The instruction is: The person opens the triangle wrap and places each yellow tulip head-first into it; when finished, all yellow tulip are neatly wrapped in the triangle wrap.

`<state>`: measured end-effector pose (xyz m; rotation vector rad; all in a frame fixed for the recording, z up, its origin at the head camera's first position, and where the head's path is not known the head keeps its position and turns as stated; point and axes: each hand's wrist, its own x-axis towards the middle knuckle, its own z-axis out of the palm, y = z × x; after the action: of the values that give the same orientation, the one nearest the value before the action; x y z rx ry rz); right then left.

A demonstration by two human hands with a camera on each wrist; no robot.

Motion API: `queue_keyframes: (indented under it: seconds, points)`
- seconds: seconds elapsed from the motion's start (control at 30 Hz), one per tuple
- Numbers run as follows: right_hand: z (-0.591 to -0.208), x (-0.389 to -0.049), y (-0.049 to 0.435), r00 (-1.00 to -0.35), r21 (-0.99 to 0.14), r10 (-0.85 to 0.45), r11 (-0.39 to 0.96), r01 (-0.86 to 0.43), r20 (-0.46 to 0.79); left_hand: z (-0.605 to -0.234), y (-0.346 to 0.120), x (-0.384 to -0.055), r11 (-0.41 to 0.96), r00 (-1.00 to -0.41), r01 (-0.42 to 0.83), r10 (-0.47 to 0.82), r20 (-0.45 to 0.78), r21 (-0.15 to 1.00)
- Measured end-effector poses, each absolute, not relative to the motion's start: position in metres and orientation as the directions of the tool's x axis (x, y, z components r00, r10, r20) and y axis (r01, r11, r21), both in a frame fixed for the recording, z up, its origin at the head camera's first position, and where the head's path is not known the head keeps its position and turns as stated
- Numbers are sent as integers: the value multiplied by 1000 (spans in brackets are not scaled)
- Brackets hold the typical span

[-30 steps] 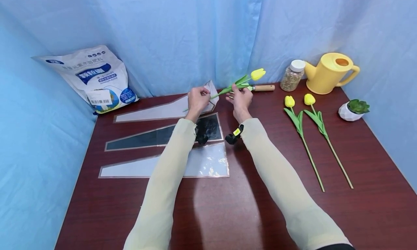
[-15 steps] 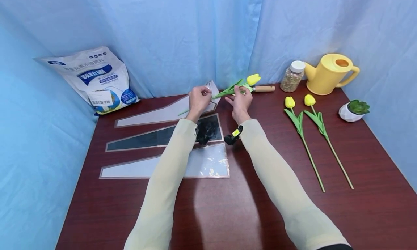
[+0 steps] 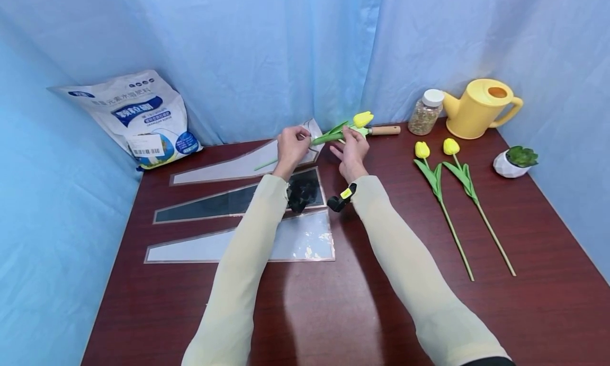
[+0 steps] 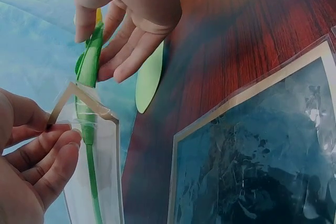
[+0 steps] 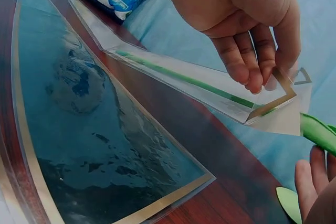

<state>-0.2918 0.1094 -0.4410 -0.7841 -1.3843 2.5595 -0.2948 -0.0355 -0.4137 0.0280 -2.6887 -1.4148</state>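
Observation:
My left hand pinches the mouth edge of the farthest clear flower sleeve, a tapered one with a white back and gold border. My right hand holds a yellow artificial tulip by its green leaves, just outside that mouth. Its stem runs down inside the sleeve, toward the narrow end. In the left wrist view the lower leaf part lies within the opening, while the upper leaves and bloom are outside, partly hidden by my right fingers.
Nearer on the table lie a black sleeve and another white sleeve. Two tulips lie at right. Behind are a wooden-handled green tool, a jar, a yellow watering can, a potted succulent and a fertilizer bag.
The tulip has slid leftward and down into the sleeve, its stem tip farther along inside and its leaves now at the mouth. My left hand keeps its pinch on the edge.

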Motion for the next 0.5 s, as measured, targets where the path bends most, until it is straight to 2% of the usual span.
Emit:
queue_keyframes:
  seconds: [0.5]
  points:
    - [-444, -292, 101, -869, -819, 329, -558, 137, -369, -412, -27, -293, 550, -995, 73, -15, 98, 832]
